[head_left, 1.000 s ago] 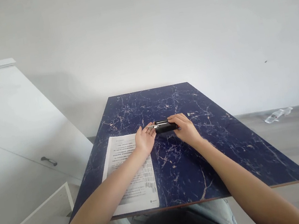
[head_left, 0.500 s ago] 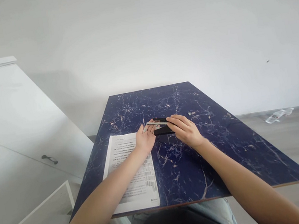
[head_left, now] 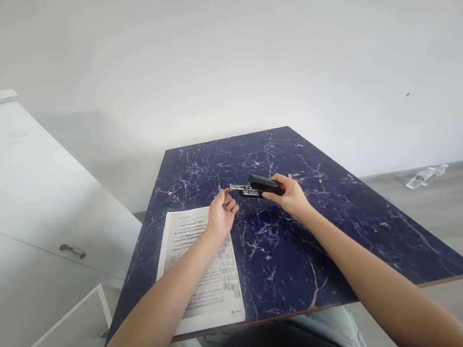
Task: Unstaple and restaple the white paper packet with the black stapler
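A black stapler (head_left: 265, 184) is held above the table, its silvery inner rail sticking out toward the left. My right hand (head_left: 292, 194) grips its right end, thumb along the near side. At the tip of the metal rail, my left hand (head_left: 221, 213) has its thumb and index finger pinched together, the other fingers curled in. Exactly how the left fingertips meet the rail is too small to make out. Below my left hand and forearm lies a printed booklet (head_left: 201, 288), partly covered by them.
The dark blue marbled table (head_left: 283, 271) reaches to a white wall (head_left: 228, 49). On the left stands a white cabinet (head_left: 29, 183) with a dark handle (head_left: 72, 251). A clear plastic item (head_left: 426, 176) lies on the floor at right.
The stapler has turned, and my right hand now grips its right end instead of reaching over it. My left hand has gone from open, palm up, to curled with a fingertip pinch.
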The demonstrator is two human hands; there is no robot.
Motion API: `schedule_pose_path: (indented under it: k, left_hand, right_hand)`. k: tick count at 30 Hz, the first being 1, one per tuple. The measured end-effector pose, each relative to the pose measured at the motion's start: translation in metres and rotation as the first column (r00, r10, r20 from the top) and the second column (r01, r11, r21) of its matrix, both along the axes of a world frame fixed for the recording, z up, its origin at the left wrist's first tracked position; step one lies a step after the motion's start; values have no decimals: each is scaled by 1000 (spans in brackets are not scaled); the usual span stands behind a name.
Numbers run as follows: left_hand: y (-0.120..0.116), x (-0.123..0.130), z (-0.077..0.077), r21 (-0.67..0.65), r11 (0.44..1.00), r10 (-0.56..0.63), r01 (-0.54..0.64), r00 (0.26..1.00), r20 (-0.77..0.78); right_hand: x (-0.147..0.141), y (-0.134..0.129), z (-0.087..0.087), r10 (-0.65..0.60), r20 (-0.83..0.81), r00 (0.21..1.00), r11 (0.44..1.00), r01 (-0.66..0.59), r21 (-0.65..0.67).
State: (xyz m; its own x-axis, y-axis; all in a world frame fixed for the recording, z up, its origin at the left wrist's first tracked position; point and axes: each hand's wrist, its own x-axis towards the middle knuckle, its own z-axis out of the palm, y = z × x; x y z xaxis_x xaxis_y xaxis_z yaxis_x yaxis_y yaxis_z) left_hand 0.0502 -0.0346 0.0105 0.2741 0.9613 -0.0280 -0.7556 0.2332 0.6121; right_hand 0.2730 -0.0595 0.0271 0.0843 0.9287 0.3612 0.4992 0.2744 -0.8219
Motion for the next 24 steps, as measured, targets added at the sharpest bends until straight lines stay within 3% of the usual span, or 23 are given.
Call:
schedule_pose_path:
  k: [8,24]
  left_hand:
    - [-7,0,11,28,995,-93,92,995,41]
    - [-4,0,12,-2,993,-115,116,987,113]
  right_hand:
    - [-4,-1,0,20,-63,998,1000,-20,7]
    - [-2,3,-6,52,-72,996,999,-52,11]
